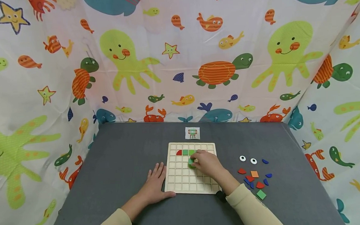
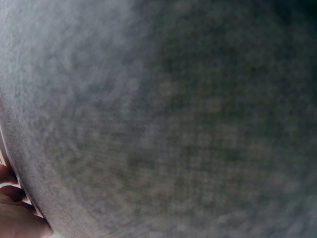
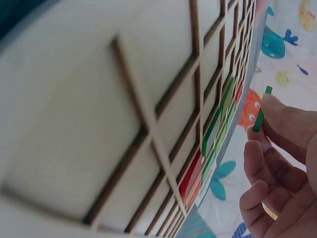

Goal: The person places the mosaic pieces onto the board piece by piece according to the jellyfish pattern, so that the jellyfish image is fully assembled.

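My right hand (image 1: pixel 207 162) is over the upper middle of a wooden grid board (image 1: pixel 177 184). Between thumb and finger it pinches a green square tile (image 3: pixel 262 110), seen edge-on in the right wrist view, apart from the grid. In the board's upper cells sit a red quarter-round tile (image 1: pixel 179 152) and green tiles (image 1: pixel 185 152); the right hand covers part of that area. My left hand (image 1: pixel 154 186) lies flat on the grey table with fingers spread, at the board's left edge. Only a few of its fingers (image 2: pixel 20 213) show in the left wrist view.
A small picture card (image 1: pixel 192 133) lies beyond the board. Right of the board are loose pieces: two white rings (image 1: pixel 254 161), red tiles (image 1: pixel 241 171), blue pieces (image 1: pixel 268 175), an orange square (image 1: pixel 254 174) and a green square (image 1: pixel 261 194). A printed sea-animal curtain (image 1: pixel 171 72) surrounds the table (image 1: pixel 133 145).
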The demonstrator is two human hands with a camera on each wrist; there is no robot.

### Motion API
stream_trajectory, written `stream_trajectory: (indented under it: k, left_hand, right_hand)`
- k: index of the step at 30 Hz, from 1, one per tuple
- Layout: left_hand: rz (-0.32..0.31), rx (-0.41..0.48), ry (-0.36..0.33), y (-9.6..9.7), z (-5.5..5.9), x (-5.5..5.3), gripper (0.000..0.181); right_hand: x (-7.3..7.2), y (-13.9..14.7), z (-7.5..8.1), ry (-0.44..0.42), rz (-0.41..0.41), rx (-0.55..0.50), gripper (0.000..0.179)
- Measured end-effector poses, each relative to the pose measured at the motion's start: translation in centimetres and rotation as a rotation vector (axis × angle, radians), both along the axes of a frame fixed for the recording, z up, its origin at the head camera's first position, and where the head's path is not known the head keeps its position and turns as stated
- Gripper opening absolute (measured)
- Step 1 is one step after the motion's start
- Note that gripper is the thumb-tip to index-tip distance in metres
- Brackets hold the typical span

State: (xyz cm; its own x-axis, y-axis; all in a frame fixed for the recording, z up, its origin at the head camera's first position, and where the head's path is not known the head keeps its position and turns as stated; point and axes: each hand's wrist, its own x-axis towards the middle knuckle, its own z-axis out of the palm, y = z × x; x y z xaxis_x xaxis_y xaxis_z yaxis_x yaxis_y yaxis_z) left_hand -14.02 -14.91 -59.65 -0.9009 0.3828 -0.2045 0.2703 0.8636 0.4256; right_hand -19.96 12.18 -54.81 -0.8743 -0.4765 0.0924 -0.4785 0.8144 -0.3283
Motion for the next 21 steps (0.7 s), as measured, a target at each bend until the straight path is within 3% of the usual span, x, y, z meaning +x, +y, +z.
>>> stream_trajectory:
  k: [7, 21]
  left_hand:
    - [-0.005, 0.009, 0.007, 0.0, 0.1, 0.0, 0.121]
    - [-0.005, 0.013, 0.019, 0.0, 0.2, 0.1, 0.121]
  right_hand:
    - [-0.2, -1.4, -0.6, -0.048, -0.008, 0.021, 0.024]
    - [-0.5, -3.1, -1.6, 0.0, 0.008, 0.101, 0.021]
